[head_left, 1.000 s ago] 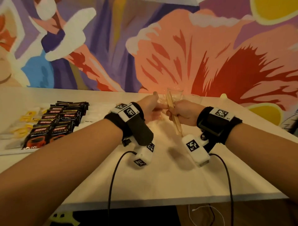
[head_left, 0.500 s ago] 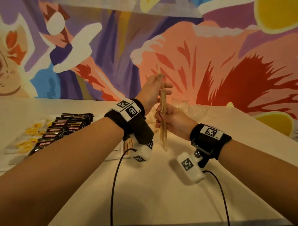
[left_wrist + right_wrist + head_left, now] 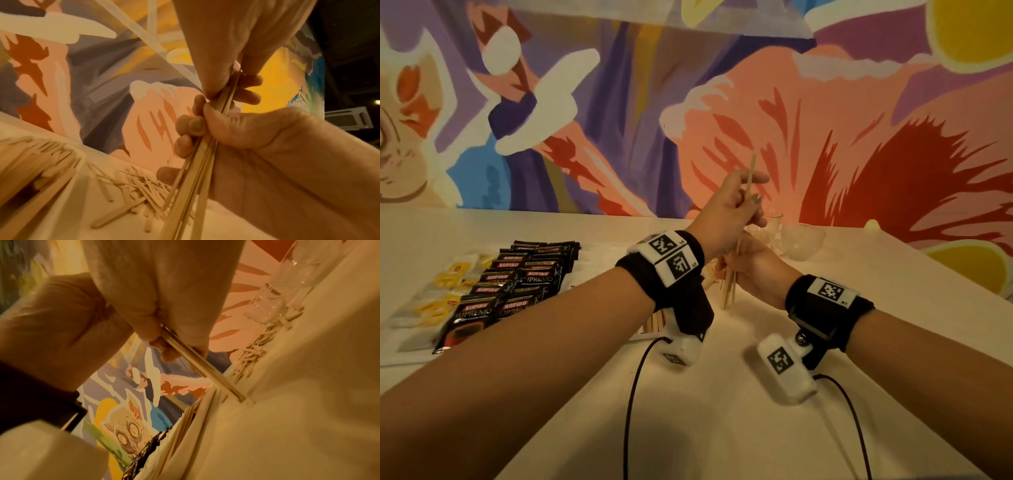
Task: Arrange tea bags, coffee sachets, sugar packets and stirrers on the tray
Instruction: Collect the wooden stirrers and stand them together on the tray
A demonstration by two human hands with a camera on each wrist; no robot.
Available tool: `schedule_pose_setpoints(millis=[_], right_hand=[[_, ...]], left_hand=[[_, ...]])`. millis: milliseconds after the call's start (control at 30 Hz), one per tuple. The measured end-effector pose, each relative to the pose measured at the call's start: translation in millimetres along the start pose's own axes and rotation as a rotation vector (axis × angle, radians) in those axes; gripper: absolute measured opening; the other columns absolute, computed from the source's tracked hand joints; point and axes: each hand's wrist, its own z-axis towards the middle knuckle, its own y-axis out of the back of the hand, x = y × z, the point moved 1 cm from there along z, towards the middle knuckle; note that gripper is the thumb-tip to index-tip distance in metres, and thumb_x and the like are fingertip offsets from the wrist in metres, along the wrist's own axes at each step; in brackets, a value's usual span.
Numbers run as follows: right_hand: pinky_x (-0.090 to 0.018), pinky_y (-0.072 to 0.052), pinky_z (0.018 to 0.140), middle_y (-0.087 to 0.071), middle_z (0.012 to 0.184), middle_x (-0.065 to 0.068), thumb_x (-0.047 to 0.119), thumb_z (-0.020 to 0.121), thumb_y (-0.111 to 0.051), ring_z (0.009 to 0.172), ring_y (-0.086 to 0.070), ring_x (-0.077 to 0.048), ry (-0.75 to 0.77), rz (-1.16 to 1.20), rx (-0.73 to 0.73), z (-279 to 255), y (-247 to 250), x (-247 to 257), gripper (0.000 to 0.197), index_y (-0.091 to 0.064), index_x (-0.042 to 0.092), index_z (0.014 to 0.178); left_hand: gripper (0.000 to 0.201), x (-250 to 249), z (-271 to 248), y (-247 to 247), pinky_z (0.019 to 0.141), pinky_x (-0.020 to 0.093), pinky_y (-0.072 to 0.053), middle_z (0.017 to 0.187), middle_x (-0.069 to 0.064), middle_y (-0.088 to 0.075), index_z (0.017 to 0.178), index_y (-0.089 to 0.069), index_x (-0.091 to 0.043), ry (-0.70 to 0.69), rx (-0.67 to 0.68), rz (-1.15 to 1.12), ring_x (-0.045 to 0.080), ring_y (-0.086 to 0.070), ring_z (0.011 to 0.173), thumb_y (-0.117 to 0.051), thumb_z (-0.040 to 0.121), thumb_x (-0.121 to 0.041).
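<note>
stirrers held upright between both hands

stirrers, thin pale wooden sticks (image 3: pixel 730 291), stand as a small bundle, near upright, lower tips close to the white tablecloth (image 3: pixel 722 411); whether they touch it cannot be told. the exact count is hard to read; the left wrist view shows roughly five or six.

nearest, two forearms reach in, each with a black wrist strap carrying white tagged camera blocks. the right hand (image 3: pixel 753 270) wraps curled fingers round the lower part of the bundle. above it the left hand (image 3: pixel 729 212) pinches one single stirrer (image 3: pixel 750 174) between thumb and fingers, with the forefinger held out straight, and the stick's top end rises above the hand.

to the left lie black "kopiko supremo" coffee sachets (image 3: pixel 517 287) in two overlapping rows, about a dozen, on a pale flat tray (image 3: pixel 400 359). left of them lie yellow-labelled tea bags (image 3: pixel 445 284), several, blurred. a neat row of stirrers (image 3: pixel 654 322) shows beneath the left wrist.

further back, a loose heap of many stirrers (image 3: pixel 131 186) lies on the cloth, with two clear glass vessels (image 3: pixel 798 240) beside it. behind is a painted mural wall (image 3: pixel 619 102).
</note>
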Motion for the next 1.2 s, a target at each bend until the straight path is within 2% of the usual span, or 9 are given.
schedule_pose_setpoints(millis=[200, 367, 500, 633, 733, 867, 1000, 1100, 1200], right_hand=[[-0.025, -0.045, 0.071, -0.046, 0.076, -0.003, -0.008, 0.083, -0.047, 0.071, -0.048, -0.016, -0.001, -0.186, 0.068, 5.9, 7.9, -3.1, 0.02, -0.045, 0.011, 0.088], [-0.039, -0.043, 0.093, -0.046, 0.075, -0.001, -0.012, 0.09, -0.044, 0.07, -0.054, -0.012, -0.04, -0.264, 0.101, 4.6, 10.2, -4.2, 0.023, -0.042, 0.011, 0.086], [-0.047, -0.042, 0.099, -0.049, 0.076, -0.003, -0.011, 0.09, -0.044, 0.076, -0.055, -0.018, -0.052, -0.305, 0.11, 3.6, 7.6, -4.8, 0.024, -0.044, 0.013, 0.084], [-0.046, -0.044, 0.094, -0.058, 0.075, -0.001, 0.01, 0.081, -0.055, 0.083, -0.057, -0.021, -0.039, -0.432, 0.129, 3.9, 2.6, -5.4, 0.011, -0.05, 0.018, 0.087], [-0.039, -0.046, 0.084, -0.047, 0.072, -0.005, -0.011, 0.089, -0.042, 0.071, -0.049, -0.018, -0.046, -0.356, 0.104, 5.4, -0.5, -4.5, 0.024, -0.046, 0.012, 0.082], [-0.029, -0.042, 0.072, -0.042, 0.073, -0.002, -0.011, 0.092, -0.036, 0.068, -0.041, -0.014, -0.005, -0.346, 0.127, 11.2, -12.3, 6.9, 0.029, -0.043, 0.016, 0.081], [-0.03, -0.045, 0.08, -0.046, 0.076, -0.003, -0.009, 0.095, -0.034, 0.073, -0.048, -0.013, 0.017, -0.281, 0.251, 19.4, -35.2, 18.3, 0.029, -0.044, 0.013, 0.08], [-0.031, -0.046, 0.084, -0.056, 0.083, -0.002, 0.002, 0.096, -0.044, 0.082, -0.054, -0.015, 0.041, -0.546, 0.326, 27.9, -50.2, 22.2, 0.024, -0.054, 0.017, 0.079], [-0.019, -0.048, 0.067, -0.058, 0.082, 0.007, 0.011, 0.094, -0.053, 0.075, -0.055, -0.007, 0.018, -0.784, 0.323, 36.2, -57.7, 24.5, 0.02, -0.058, 0.025, 0.081]], left_hand=[[0.065, 4.6, -5.1, 7.8, 0.077, 0.017, -0.051, 0.085, 0.002, -0.052, 0.14, -0.025, -0.021, -0.052, 0.033, 0.209, 0.016, -0.059, 0.085, -0.046, 0.087, 0.012], [0.075, 0.7, -11.7, 18.5, 0.073, 0.019, -0.052, 0.091, 0.001, -0.054, 0.142, -0.022, -0.028, -0.033, 0.032, 0.254, 0.014, -0.059, 0.081, -0.057, 0.086, 0.007], [0.051, -0.4, -12.5, 23.8, 0.066, 0.016, -0.052, 0.1, 0.0, -0.057, 0.135, -0.04, -0.025, -0.027, -0.002, 0.336, 0.009, -0.058, 0.076, -0.055, 0.091, -0.004], [0.024, 4.1, -9.4, 30.8, 0.079, 0.014, -0.05, 0.104, 0.005, -0.067, 0.111, -0.067, -0.008, 0.021, 0.015, 0.514, 0.011, -0.061, 0.091, -0.053, 0.092, -0.004], [0.026, 6.4, -12.2, 35.7, 0.072, -0.001, -0.04, 0.108, 0.009, -0.069, 0.113, -0.068, -0.005, 0.008, 0.044, 0.626, 0.007, -0.058, 0.092, -0.058, 0.089, -0.003], [0.034, -2.8, -14.3, 49.5, 0.079, 0.004, -0.04, 0.11, 0.007, -0.068, 0.121, -0.064, -0.009, -0.03, -0.013, 0.728, 0.009, -0.058, 0.096, -0.061, 0.087, -0.004], [0.032, -25.6, -13.0, 77.4, 0.066, -0.002, -0.042, 0.1, 0.006, -0.068, 0.117, -0.065, -0.008, -0.053, -0.018, 0.803, 0.008, -0.059, 0.084, -0.064, 0.085, -0.004], [0.024, -35.0, -16.3, 97.7, 0.066, 0.008, -0.053, 0.084, 0.003, -0.068, 0.107, -0.069, -0.006, 0.045, 0.073, 0.829, 0.001, -0.063, 0.065, -0.068, 0.083, -0.007], [0.02, -34.1, -22.0, 109.4, 0.062, 0.012, -0.056, 0.075, 0.0, -0.067, 0.103, -0.071, -0.005, 0.119, 0.116, 0.82, -0.001, -0.065, 0.057, -0.068, 0.083, -0.007]])
